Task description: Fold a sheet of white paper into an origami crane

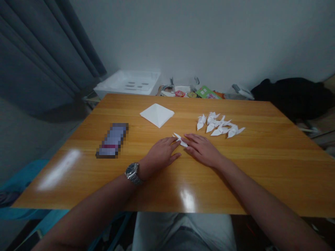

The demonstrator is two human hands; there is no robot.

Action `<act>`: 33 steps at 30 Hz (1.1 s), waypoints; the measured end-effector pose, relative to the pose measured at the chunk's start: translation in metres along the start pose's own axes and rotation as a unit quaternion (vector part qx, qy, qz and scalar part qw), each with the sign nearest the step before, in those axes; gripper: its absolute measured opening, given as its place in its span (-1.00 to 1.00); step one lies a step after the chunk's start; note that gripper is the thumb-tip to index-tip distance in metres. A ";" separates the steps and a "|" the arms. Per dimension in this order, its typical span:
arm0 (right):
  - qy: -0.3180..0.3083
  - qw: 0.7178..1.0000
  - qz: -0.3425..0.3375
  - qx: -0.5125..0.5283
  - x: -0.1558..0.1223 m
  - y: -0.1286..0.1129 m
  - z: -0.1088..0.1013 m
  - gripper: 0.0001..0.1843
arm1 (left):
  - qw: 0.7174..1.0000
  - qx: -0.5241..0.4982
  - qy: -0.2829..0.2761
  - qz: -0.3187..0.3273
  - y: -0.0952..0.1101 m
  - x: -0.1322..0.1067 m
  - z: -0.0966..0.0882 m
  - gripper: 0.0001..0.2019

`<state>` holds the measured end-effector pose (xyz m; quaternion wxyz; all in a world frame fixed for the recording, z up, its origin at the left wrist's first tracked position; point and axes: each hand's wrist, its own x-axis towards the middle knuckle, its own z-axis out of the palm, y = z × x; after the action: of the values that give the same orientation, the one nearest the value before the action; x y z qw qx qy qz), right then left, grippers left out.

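Between my hands, low on the wooden table (157, 188), lies a small folded white paper crane (180, 138) with thin pointed ends. My left hand (162, 152) grips its left side with the fingertips, the thumb lower down. From the other side, my right hand (204, 150) holds the crane's right edge between fingers and thumb. Fingertips cover part of the paper, so its full shape is hidden. Several finished white paper cranes (220, 130) stand grouped beyond my right hand. Farther back on the left is a white stack of square paper (157, 114), turned cornerwise.
A phone (112, 141), blurred out, lies at the left of the table. Behind the far edge are a white foam tray (133, 82) and a green packet (208, 92) among small items. A dark bundle (293, 93) sits at the right, a blue stool (23, 177) at the left.
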<state>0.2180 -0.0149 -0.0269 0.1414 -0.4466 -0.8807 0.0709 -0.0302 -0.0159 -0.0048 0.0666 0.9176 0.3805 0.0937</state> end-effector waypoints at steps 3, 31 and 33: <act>-0.001 1.000 -0.003 0.006 -0.001 0.000 -0.001 -0.44 | 1.000 0.009 -0.001 0.001 0.000 0.000 0.000 -0.47; -0.029 0.999 -0.027 0.014 -0.006 0.001 -0.011 -0.41 | 0.999 0.037 0.009 0.033 0.007 0.001 0.000 -0.54; -0.030 0.999 -0.027 0.015 -0.007 0.001 -0.013 -0.43 | 0.999 0.034 0.010 0.031 0.007 0.001 0.000 -0.54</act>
<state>0.2265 -0.0200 -0.0158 0.1234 -0.4185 -0.8949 0.0936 -0.0253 -0.0202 -0.0034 0.0281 0.9298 0.3552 0.0921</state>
